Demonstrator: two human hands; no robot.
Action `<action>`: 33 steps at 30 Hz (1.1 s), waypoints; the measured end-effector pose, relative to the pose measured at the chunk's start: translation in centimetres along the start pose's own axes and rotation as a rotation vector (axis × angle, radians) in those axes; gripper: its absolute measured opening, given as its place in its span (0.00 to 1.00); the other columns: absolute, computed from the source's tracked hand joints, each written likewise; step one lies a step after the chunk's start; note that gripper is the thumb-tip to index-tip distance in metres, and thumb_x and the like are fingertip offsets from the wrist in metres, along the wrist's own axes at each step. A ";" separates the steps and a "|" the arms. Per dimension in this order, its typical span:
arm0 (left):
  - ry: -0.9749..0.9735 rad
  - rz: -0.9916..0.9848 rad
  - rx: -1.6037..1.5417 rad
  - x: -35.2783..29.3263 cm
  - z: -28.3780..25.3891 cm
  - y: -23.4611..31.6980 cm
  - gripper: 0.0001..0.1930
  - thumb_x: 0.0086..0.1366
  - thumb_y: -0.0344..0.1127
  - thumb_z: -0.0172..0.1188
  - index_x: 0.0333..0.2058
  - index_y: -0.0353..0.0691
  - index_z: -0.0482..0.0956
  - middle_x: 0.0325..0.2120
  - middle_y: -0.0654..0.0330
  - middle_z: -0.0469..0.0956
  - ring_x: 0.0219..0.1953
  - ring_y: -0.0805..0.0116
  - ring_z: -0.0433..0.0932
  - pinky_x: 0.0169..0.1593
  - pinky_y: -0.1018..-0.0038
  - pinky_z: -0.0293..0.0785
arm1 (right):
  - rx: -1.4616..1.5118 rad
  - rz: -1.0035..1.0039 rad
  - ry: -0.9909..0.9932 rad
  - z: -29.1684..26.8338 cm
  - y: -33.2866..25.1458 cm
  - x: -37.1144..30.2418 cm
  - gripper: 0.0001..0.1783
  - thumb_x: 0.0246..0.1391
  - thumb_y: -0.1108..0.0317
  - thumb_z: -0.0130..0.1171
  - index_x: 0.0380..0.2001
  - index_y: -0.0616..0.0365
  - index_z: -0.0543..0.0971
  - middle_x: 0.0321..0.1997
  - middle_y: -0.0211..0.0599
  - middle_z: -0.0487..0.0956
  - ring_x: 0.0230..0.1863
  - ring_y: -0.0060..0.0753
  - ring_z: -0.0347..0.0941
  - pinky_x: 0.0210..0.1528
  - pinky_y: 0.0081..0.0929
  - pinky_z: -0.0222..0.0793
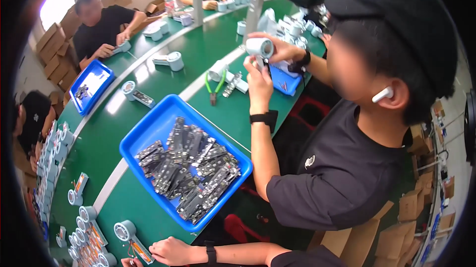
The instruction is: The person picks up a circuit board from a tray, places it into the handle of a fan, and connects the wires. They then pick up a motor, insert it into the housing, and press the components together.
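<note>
At the lower edge, my right hand (171, 251) has its fingers curled against the handle end of a light-blue handheld fan housing (125, 230). The housing has a round ring head, and orange shows inside its open handle. Just the fingertips of my left hand (132, 262) come into the picture, close together beside that handle. Thin wires seem to rise there, but what these fingers hold is too small to make out. Left of my hands, several similar housings (88, 213) lie in rows on the green table (111, 140).
A blue tray (130, 143) heaped with dark circuit boards (191, 168) lies beyond my hands. To the right, a co-worker (347, 168) holds a fan housing (260, 47). Green-handled cutters (214, 88) lie before them. Another blue tray (85, 108) stands far left; other people work across the table.
</note>
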State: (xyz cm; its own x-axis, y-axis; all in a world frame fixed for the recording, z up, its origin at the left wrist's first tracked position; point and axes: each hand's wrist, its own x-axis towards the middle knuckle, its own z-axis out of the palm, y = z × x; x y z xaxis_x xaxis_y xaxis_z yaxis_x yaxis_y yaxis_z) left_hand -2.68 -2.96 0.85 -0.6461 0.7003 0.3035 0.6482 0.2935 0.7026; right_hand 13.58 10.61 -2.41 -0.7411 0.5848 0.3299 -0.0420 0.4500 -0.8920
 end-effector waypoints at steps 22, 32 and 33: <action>0.036 -0.076 -0.112 0.4 4.2 -3.9 0.11 0.64 0.27 0.59 0.28 0.39 0.63 0.18 0.70 0.57 0.21 0.82 0.56 0.23 0.78 0.51 | 0.182 -0.061 -0.049 -0.9 0.0 -0.1 0.08 0.58 0.67 0.56 0.33 0.62 0.73 0.28 0.45 0.77 0.32 0.52 0.77 0.36 0.45 0.73; -0.065 -0.105 -0.150 -2.9 8.0 -4.2 0.12 0.62 0.27 0.61 0.28 0.38 0.64 0.18 0.68 0.59 0.21 0.79 0.59 0.24 0.76 0.54 | 0.179 0.016 -0.043 -1.4 0.0 0.5 0.08 0.56 0.68 0.57 0.30 0.63 0.73 0.29 0.47 0.76 0.35 0.55 0.76 0.37 0.48 0.70; -0.072 -0.110 -0.144 -3.0 7.9 -4.5 0.12 0.61 0.27 0.61 0.28 0.38 0.64 0.18 0.68 0.59 0.21 0.79 0.59 0.24 0.75 0.55 | 0.176 0.021 -0.050 -1.6 0.0 0.7 0.08 0.56 0.68 0.57 0.30 0.63 0.72 0.29 0.48 0.76 0.35 0.55 0.76 0.37 0.48 0.70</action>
State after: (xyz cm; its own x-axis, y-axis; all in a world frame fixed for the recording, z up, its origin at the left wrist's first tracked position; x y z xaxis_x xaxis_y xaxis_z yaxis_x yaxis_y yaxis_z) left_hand -0.46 -1.21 -8.27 -0.6760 0.7153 0.1772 0.5081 0.2782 0.8152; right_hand 14.11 12.11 -1.68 -0.7756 0.5564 0.2983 -0.1392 0.3102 -0.9404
